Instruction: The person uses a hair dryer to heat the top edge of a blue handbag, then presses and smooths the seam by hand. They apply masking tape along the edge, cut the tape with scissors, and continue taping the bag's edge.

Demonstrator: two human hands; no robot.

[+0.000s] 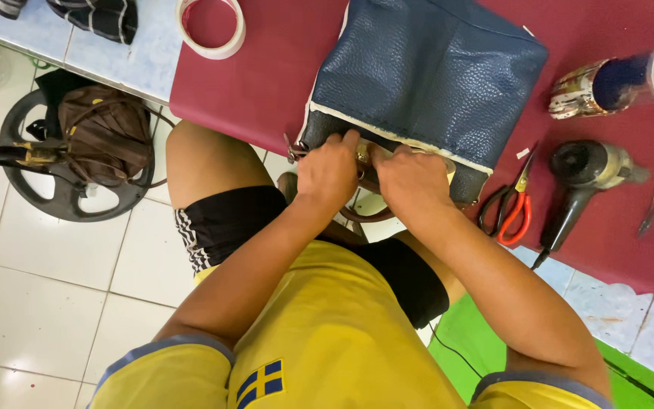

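The blue leather bag (425,76) is lain on the red bench (259,83), its near edge pinched by the left hand (328,173) and right hand (410,182); scissors (510,208) untouched; progress unclear

navy pebbled-leather handbag (425,72) with cream edge trim; maroon table mat (259,83); scissors (510,206) with red and black handles; black hair dryer (580,178); white tape roll (210,29); yellow shirt (334,333), blue-trimmed sleeves; brown bag (104,132) on white floor tiles (47,303).
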